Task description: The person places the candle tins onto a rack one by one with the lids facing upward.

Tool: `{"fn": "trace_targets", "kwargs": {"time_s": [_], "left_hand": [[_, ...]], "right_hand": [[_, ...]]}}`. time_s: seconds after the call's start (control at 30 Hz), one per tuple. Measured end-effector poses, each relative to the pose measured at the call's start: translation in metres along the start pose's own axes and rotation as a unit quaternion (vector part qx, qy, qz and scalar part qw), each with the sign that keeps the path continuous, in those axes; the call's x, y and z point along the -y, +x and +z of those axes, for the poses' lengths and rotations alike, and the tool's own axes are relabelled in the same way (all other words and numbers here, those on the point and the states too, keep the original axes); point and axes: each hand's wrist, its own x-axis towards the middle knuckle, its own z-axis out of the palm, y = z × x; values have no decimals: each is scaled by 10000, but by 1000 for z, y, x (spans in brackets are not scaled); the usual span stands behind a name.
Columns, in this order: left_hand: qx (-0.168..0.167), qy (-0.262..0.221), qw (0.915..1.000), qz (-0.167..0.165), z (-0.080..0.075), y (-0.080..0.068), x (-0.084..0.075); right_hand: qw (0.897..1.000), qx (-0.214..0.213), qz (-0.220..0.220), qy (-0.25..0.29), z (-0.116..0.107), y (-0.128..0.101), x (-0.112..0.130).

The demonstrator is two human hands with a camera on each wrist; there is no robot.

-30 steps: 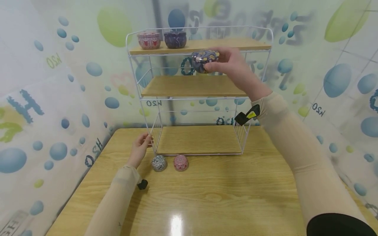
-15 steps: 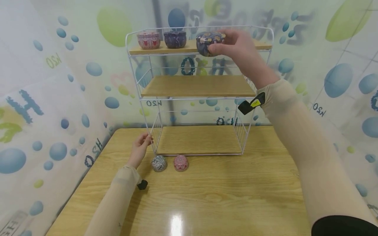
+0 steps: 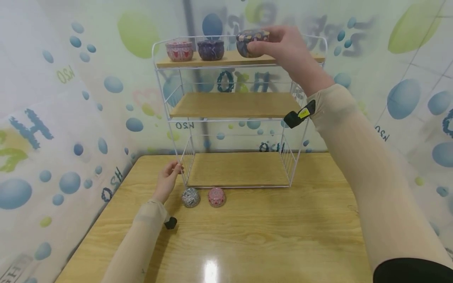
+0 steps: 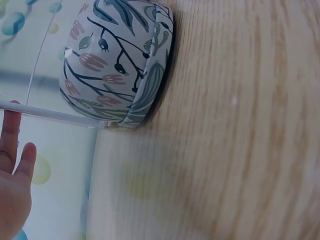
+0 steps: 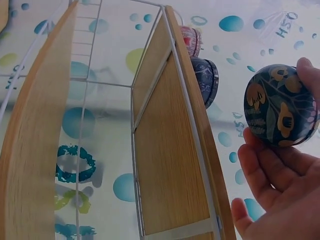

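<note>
Tin [image 3: 243, 44], round, dark-blue floral, pinched in my right grip [image 3: 291, 53]; slackening could drop it onto wooden top shelf [image 3: 231, 58] beneath. Left grip [image 3: 167, 180]: holding white wire rack [image 3: 244, 186].

Bare R hand [image 3: 288, 49] is pinching w/ fingers [image 3: 277, 30] above thumb [image 3: 257, 48], beige-sleeved R arm [image 3: 368, 169] slanting behind; bare L hand [image 3: 166, 181] is gripping, lower & L of it.

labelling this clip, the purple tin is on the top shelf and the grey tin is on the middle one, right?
Not the middle shelf: the head view shows the grey tin on the table, beside a pink tin. The purple tin is on the top shelf, as stated.
</note>
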Motion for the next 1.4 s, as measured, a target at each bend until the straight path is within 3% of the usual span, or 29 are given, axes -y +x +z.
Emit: {"fn": "trace_targets", "kwargs": {"time_s": [0.13,0.37,0.63,1.4], "left_hand": [[34,-15,10000,-33,1,0,0],[115,46,9999,-71,2,0,-4],[233,-19,9997,-91,2,-12,-34],[160,-20,9999,-58,1,-10,-32]], "right_hand": [[9999,25,34,-108,-1,4,-1],[9969,98,117,-766,-2,9,-2],[9951,108,412,-891,2,14,-1],[9800,72,802,-1817,9,27,0]]}}
